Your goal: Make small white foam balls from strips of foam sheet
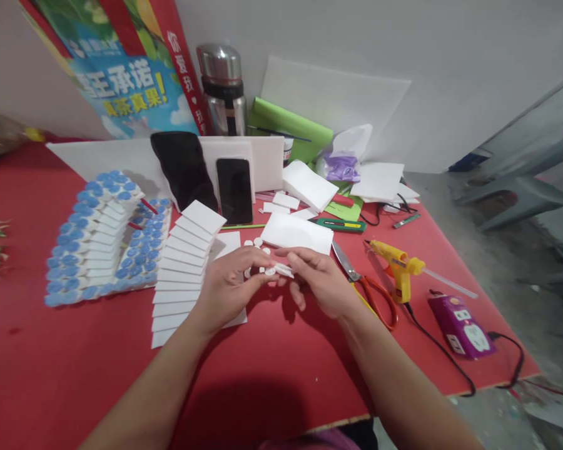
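My left hand (229, 284) and my right hand (323, 281) meet over the table's middle, fingers bent in a pinch. Between their fingertips are small flat white pieces (281, 270), partly covered by the fingers; their exact kind is unclear. Small white discs (258, 242) lie just beyond my left fingers. A fanned stack of white boards (181, 275) stands to the left of my left hand, stepped like a staircase. White sheets (298, 232) rest behind my fingertips.
Left stands a white model with blue round caps (82, 250). Two phones (235, 190) lean at the back near a steel flask (223, 87). On the right lie red-handled scissors (378, 300), a green cutter (341, 225), a yellow glue gun (400, 265) and a purple box (462, 326) with cables.
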The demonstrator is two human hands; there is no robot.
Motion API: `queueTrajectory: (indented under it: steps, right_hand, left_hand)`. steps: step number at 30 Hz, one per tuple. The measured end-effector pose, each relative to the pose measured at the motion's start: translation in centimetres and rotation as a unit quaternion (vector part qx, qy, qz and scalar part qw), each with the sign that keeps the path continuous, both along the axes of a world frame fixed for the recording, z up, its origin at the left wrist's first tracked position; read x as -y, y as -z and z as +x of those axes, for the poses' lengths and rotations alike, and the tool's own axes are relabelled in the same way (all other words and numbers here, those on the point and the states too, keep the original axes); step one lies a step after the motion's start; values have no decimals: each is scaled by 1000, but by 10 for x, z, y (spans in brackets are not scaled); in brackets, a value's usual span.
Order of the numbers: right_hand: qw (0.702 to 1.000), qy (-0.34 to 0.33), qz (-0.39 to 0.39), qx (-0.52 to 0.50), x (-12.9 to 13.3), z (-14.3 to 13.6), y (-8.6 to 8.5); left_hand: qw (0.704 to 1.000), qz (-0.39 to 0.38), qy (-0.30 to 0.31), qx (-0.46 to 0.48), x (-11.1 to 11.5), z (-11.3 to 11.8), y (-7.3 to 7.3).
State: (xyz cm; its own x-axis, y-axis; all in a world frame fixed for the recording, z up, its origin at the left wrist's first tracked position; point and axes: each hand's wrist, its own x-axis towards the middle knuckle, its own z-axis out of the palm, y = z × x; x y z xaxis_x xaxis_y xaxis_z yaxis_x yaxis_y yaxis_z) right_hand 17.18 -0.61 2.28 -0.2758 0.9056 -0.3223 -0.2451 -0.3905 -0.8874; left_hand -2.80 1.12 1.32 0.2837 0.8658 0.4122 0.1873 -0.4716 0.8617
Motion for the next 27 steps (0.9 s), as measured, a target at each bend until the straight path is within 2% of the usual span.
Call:
queueTrajectory:
  steps: [3,12,21,27]
  right_hand:
    - [999,17,34,28,-1,3,-1]
    - [997,-2,51,56,2,-1,6]
    - [988,16,85,130,5,-3,-7]
    - [979,37,118,161,8,-4,-1]
  left_hand:
    - [1000,6,4,7,-1,-1,1]
    - [1000,-7,7,-3,-2,1,4]
    - [995,-95,0,23,0,4,4]
    - [987,-142,-30,73,3,10,5]
